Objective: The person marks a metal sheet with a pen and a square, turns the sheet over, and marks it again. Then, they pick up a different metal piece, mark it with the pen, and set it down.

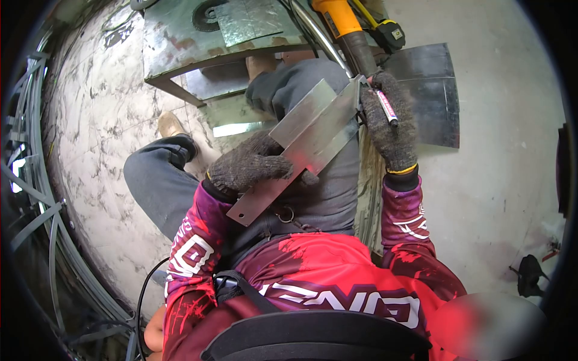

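Observation:
My left hand (250, 165), in a dark knit glove, grips a bent strip of shiny sheet metal (310, 135) near its lower end and holds it slanted over my lap. My right hand (391, 129), gloved too, touches the strip's upper right end and holds a marker pen (386, 107) with a pink and white barrel against its fingers. I sit on the floor with my grey trouser legs stretched out beneath the strip.
A low rusty metal table (180, 45) stands ahead with a grinding disc (205, 17) and a metal square on it. A curved metal sheet (430, 99) lies on the floor at right. A yellow power tool (340, 21) is at top. Metal strips (36, 198) pile at left.

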Action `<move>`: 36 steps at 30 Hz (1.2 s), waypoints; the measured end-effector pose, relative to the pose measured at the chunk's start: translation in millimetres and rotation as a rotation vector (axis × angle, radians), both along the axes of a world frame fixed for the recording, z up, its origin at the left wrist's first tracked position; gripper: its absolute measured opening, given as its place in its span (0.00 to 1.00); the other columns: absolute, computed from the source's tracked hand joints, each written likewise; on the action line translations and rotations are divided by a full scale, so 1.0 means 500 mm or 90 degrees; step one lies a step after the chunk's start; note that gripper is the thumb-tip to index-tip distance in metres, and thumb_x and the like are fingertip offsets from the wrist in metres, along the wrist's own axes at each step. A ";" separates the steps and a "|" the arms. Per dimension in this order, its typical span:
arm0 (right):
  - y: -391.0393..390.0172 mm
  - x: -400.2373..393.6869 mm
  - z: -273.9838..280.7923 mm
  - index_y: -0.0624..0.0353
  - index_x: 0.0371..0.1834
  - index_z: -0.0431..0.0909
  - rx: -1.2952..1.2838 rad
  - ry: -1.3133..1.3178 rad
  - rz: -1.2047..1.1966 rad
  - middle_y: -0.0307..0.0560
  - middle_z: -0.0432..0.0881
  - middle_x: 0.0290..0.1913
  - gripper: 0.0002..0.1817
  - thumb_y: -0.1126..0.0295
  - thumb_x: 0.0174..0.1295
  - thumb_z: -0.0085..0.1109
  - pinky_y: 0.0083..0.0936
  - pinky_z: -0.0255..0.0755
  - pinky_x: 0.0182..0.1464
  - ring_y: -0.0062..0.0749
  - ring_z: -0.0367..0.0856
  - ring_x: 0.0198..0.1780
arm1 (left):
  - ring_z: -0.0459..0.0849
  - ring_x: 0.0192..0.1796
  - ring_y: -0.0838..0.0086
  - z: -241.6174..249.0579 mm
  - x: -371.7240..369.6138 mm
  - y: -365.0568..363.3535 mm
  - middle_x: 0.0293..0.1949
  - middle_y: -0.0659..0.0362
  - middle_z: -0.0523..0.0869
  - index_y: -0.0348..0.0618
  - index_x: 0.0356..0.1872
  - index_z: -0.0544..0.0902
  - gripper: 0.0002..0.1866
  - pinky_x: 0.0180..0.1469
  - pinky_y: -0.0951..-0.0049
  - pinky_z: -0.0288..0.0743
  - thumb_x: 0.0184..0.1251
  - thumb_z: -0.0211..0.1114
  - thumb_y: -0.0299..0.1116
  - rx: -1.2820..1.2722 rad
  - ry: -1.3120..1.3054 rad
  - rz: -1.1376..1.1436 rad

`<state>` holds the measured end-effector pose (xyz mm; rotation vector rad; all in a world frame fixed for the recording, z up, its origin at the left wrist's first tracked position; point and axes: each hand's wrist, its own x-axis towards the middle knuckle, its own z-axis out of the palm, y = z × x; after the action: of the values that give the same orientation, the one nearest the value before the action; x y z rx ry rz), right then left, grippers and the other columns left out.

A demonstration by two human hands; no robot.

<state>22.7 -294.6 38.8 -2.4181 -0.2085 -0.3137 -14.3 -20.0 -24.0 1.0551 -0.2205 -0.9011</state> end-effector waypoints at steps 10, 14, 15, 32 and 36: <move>-0.002 0.004 0.010 0.61 0.50 0.77 0.026 0.044 0.000 0.54 0.84 0.39 0.12 0.70 0.66 0.61 0.33 0.78 0.42 0.42 0.86 0.39 | 0.81 0.47 0.77 0.005 0.001 -0.001 0.47 0.59 0.86 0.34 0.57 0.80 0.25 0.53 0.74 0.75 0.58 0.69 0.32 0.019 0.043 0.006; 0.002 0.005 0.016 0.61 0.51 0.77 0.002 0.026 0.010 0.54 0.83 0.39 0.12 0.70 0.67 0.61 0.33 0.78 0.42 0.42 0.86 0.38 | 0.81 0.46 0.77 -0.003 -0.003 0.002 0.46 0.59 0.87 0.34 0.57 0.81 0.24 0.51 0.75 0.75 0.58 0.70 0.32 0.013 0.023 0.018; 0.000 0.006 0.013 0.61 0.51 0.77 0.000 0.023 0.014 0.54 0.83 0.39 0.12 0.70 0.67 0.60 0.33 0.78 0.42 0.42 0.85 0.38 | 0.81 0.46 0.77 -0.003 -0.003 0.002 0.46 0.59 0.87 0.34 0.57 0.81 0.24 0.51 0.75 0.75 0.58 0.70 0.32 0.012 0.022 0.018; -0.011 0.014 0.003 0.63 0.50 0.77 -0.009 0.019 0.038 0.57 0.83 0.41 0.12 0.70 0.66 0.60 0.35 0.78 0.43 0.48 0.85 0.40 | 0.80 0.47 0.78 0.006 -0.008 0.000 0.48 0.60 0.86 0.34 0.59 0.79 0.27 0.52 0.75 0.74 0.57 0.69 0.32 0.002 0.047 0.029; -0.012 0.014 -0.003 0.62 0.50 0.77 0.007 0.027 0.026 0.57 0.83 0.41 0.12 0.70 0.67 0.59 0.35 0.78 0.43 0.49 0.85 0.41 | 0.80 0.47 0.77 0.001 -0.004 0.003 0.47 0.60 0.85 0.34 0.59 0.79 0.27 0.52 0.75 0.74 0.57 0.69 0.32 0.023 0.029 0.013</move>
<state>29.9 -300.8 37.2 -2.4048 -0.2354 -0.2442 -16.3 -18.4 -23.4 1.0676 -0.1557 -0.9121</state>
